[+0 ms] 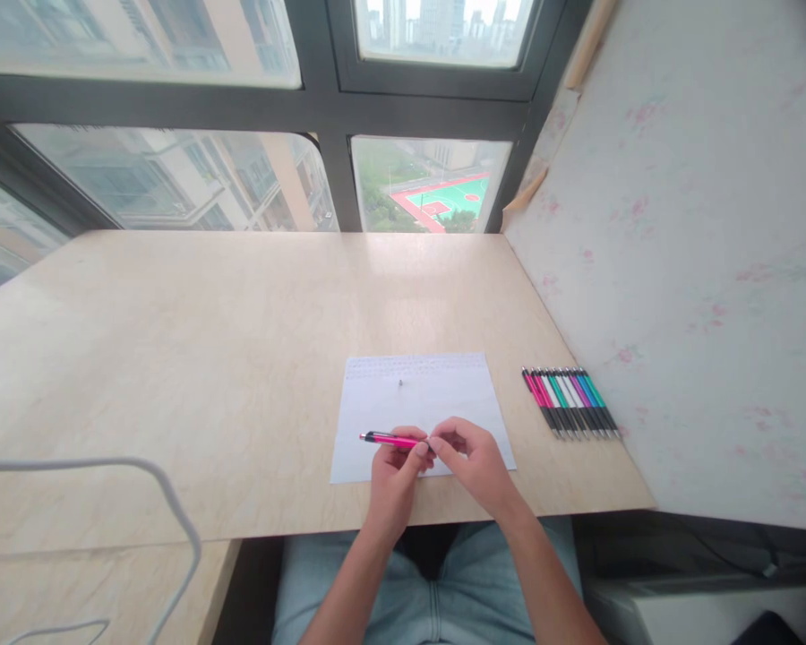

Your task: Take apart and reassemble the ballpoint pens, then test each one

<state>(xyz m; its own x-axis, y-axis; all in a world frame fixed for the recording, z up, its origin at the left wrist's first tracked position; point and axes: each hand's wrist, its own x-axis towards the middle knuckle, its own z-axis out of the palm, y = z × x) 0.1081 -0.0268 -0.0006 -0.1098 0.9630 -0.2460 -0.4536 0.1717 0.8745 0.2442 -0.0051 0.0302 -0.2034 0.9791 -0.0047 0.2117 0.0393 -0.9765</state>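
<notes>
A pink pen (396,440) with a black clip end lies nearly level above the paper, its clip end pointing left. My left hand (398,475) is closed around its barrel. The fingertips of my right hand (471,457) are pinched at the pen's right end, where a dark part shows between the two hands; the exact grip there is partly hidden by the fingers. Below them is a white sheet of paper (416,403) with lines of writing along its top edge. One tiny dark metallic piece (400,383) rests on the sheet, too small to name.
Several pens (570,403) in pink, white, green, purple and blue lie in a row at the right, beside the flowered wall (698,269). A grey cable (167,488) curves over the left front of the pale tabletop (208,358). Windows (430,184) stand behind.
</notes>
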